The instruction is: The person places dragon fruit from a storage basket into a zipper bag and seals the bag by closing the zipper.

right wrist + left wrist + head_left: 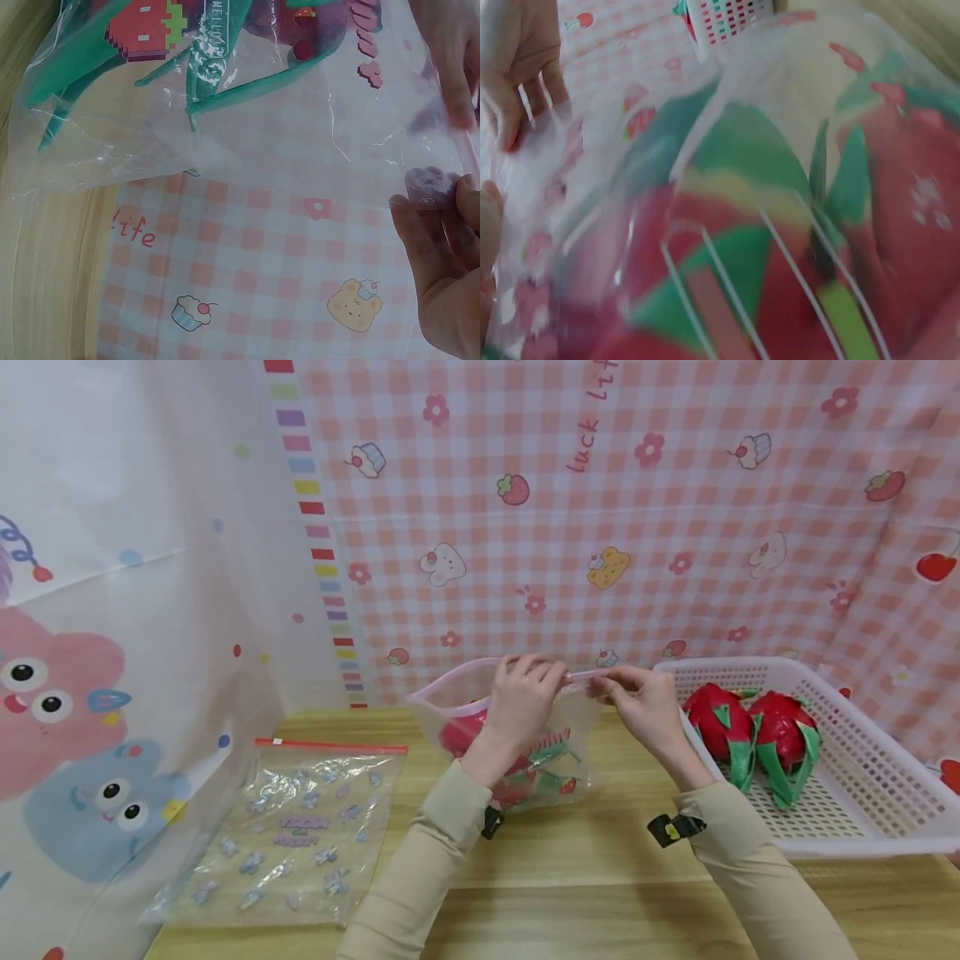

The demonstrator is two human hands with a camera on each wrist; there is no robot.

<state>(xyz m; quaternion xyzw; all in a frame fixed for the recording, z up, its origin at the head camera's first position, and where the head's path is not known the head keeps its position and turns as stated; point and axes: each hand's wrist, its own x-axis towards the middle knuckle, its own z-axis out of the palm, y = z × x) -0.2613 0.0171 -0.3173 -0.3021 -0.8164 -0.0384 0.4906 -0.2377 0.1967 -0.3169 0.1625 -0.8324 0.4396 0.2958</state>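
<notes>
A clear zip bag (588,727) with a pink zip edge is held upright over the table in the head view. Inside it are red dragon fruits (461,733) with green leaf tips, seen through the printed film. My left hand (522,697) grips the zip edge near its middle. At the bag's right top corner, my right hand (645,706) pinches the edge between thumb and fingers. Left of my left hand the mouth gapes; between the hands the edge runs as one line. A pinkish tab (431,187) shows by the right fingertips in the right wrist view.
A second clear zip bag (300,860) with a red zip lies flat on the left of the wooden table (555,893). To the right stands a white perforated basket (885,760) with two dragon fruits (786,735) in it. Patterned cloth (480,527) hangs behind.
</notes>
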